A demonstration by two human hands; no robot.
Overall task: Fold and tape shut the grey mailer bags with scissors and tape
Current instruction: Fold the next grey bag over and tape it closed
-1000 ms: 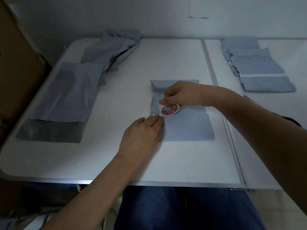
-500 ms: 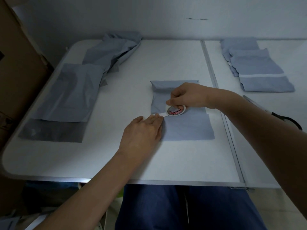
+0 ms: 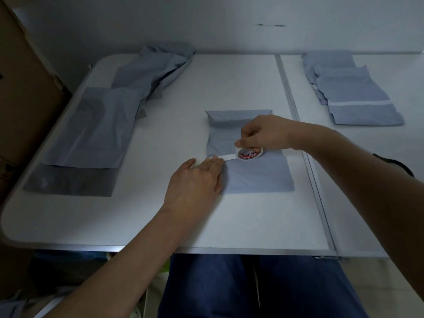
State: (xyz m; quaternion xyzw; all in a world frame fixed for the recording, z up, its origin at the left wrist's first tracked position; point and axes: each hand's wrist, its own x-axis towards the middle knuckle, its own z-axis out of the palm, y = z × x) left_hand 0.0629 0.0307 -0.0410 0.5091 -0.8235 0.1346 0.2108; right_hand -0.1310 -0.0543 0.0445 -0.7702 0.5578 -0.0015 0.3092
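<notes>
Left hand (image 3: 197,180) lies flat on the mailer's (image 3: 257,177) left edge (bare table (image 3: 160,221) nearer), right hand (image 3: 263,133) grasping the tape roll (image 3: 250,153).

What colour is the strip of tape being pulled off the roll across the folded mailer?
White, seen in the head view: the strip runs from the tape roll.

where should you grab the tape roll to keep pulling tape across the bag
Hold the tape roll by its rim, coming from above and from the right, as the right hand does now. The roll stands on edge on the folded bag, its round face towards the camera, so fingertips over the top let it turn. The strip runs left to the left hand, which pins its end.
</notes>
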